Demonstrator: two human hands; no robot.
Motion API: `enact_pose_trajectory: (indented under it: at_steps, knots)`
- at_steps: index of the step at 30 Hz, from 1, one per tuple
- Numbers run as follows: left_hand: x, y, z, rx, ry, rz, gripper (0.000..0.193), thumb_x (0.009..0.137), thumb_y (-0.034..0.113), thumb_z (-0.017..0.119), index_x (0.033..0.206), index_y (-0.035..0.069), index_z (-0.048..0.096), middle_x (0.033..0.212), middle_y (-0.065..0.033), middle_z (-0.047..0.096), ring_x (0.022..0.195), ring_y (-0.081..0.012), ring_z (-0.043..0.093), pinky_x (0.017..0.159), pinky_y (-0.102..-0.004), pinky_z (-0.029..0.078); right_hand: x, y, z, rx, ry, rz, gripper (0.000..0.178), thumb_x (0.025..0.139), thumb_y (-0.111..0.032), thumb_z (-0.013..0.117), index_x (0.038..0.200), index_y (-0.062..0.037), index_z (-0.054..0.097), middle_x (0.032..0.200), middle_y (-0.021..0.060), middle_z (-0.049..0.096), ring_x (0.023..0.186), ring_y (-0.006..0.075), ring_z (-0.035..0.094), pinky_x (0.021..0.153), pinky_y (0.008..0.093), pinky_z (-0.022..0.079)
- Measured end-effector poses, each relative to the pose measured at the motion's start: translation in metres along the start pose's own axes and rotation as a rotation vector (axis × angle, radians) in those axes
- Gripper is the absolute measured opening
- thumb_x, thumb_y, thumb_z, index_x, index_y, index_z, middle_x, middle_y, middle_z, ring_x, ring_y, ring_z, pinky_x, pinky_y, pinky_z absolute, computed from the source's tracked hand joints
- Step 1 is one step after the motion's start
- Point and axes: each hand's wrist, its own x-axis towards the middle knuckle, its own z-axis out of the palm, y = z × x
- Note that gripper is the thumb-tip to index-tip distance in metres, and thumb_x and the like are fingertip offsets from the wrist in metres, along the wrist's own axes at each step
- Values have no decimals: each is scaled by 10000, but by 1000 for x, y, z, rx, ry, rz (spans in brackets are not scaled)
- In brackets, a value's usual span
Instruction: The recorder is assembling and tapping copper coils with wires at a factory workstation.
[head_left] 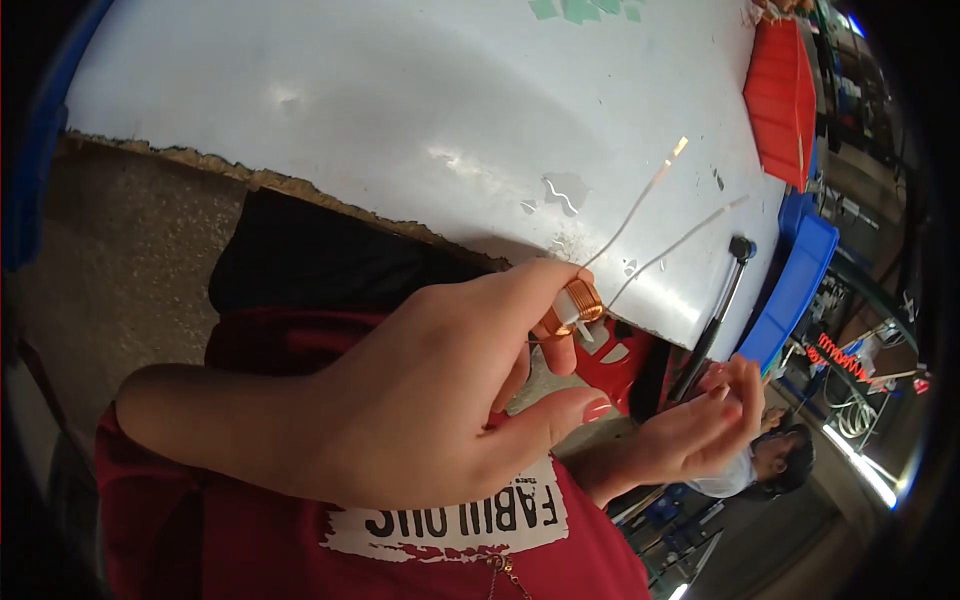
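My left hand [430, 370] is closed on a small copper-wound coil [578, 305] with a white core or fitting, held between its fingers beyond the table edge. The left thumb stands apart from the coil. Two thin wire leads [640, 205] with lighter tips reach from the coil out over the white table. My right hand [705, 425] is raised to the right of the coil, apart from it. Its fingers are bent together, and whatever they may hold is hidden. Past the right hand lies a tool with a black round head and slim shaft [718, 315].
The white table [330, 90] has a chipped edge. Blue bins [800, 275] and a red bin [782, 100] line its right side. Green scraps [580, 10] lie at the far side. A red slotted object [610, 365] is below the coil. Another person [760, 460] is at the lower right.
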Motion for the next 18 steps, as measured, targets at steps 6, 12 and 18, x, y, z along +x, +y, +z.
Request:
enact_pose_trajectory:
  at_steps: [6,12,18]
  knots:
    - [0,-12,0,167,66,174,303,839,-24,611,1122,-70,514,695,-46,547,517,-93,429,474,-195,353,-11,108,-30,-737,-169,81,292,976,-247,456,1089,-4,570,1012,129,585,756,196,504,695,305,430]
    - [-2,-17,2,289,101,277,224,822,-31,618,1029,-67,540,635,-31,513,478,-98,395,438,-209,331,-15,147,-49,-849,-287,41,273,970,-247,465,1034,-2,567,937,117,580,646,162,465,603,284,415]
    - [-3,-15,-3,304,89,232,188,815,-39,616,988,-61,546,622,-27,505,450,-103,357,404,-225,303,-8,113,-58,-100,-112,752,293,975,-309,481,947,-28,557,717,53,534,554,105,456,470,221,350]
